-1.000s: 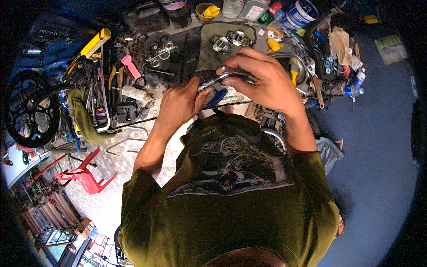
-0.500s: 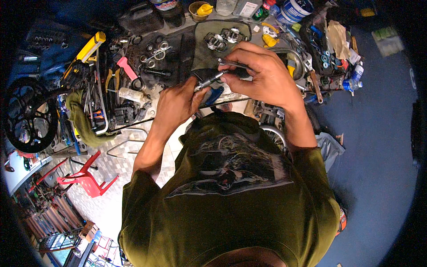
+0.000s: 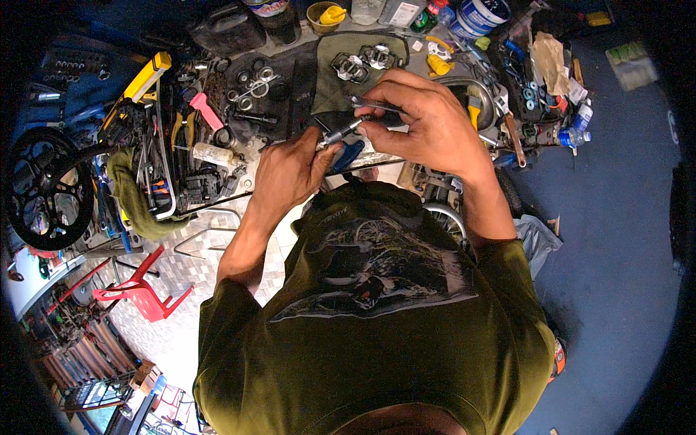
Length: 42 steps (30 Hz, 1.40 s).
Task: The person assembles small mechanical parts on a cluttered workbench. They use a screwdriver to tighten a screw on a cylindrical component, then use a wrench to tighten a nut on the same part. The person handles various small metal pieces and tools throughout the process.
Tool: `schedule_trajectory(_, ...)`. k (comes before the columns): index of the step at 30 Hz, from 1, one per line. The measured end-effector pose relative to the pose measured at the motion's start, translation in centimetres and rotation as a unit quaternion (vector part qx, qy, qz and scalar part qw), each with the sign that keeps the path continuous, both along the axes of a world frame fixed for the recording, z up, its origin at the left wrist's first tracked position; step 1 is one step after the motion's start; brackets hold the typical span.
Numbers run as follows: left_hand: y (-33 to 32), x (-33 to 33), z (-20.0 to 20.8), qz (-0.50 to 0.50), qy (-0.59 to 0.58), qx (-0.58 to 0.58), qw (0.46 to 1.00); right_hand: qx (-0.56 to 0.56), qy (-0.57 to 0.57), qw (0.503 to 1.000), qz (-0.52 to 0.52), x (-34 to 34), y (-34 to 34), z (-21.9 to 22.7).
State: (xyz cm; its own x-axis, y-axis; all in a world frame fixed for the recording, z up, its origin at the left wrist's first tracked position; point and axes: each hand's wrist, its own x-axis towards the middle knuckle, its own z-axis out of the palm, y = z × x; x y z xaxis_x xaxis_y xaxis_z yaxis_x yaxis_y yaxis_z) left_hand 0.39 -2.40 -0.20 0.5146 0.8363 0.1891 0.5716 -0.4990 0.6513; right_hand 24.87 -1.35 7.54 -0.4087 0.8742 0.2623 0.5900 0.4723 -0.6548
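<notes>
My left hand (image 3: 288,168) is closed around the near end of a slim silver metal spindle (image 3: 335,135), which slants up to the right. At the spindle's far tip, my right hand (image 3: 424,123) is curled, thumb close to it. Between the fingers of that hand lies a narrow dark metal tool (image 3: 377,104); its exact kind is unclear. Just below the spindle is a blue-handled item (image 3: 349,155), partly covered by my left hand. Beyond my hands, two metal bicycle pedals (image 3: 365,62) rest on a green mat (image 3: 330,90).
Rings and bearings (image 3: 254,83), a pink-handled tool (image 3: 206,111) and yellow-handled pliers (image 3: 183,130) crowd the bench to the left. A wrench (image 3: 513,134) lies right, near a round metal dish (image 3: 487,101). A red chair (image 3: 145,290) stands on the floor.
My right hand and the dark tool have shifted very slightly left. The left hand keeps its grip on the spindle, almost unmoved.
</notes>
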Motion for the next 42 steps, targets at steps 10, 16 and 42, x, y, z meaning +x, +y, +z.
schedule_trajectory(10,0.1,-0.4,-0.1,-0.013,0.006,0.023,1.000,-0.019,0.008,1.000,0.006,0.0,0.1,0.0)
schedule_trajectory(16,0.1,-0.5,-0.1,-0.009,0.020,0.007,1.000,-0.013,-0.011,1.000,0.008,0.1,0.0,0.3)
schedule_trajectory(42,0.2,-0.2,-0.1,0.008,0.035,-0.032,0.999,-0.018,-0.031,0.999,-0.005,0.1,0.5,-0.8)
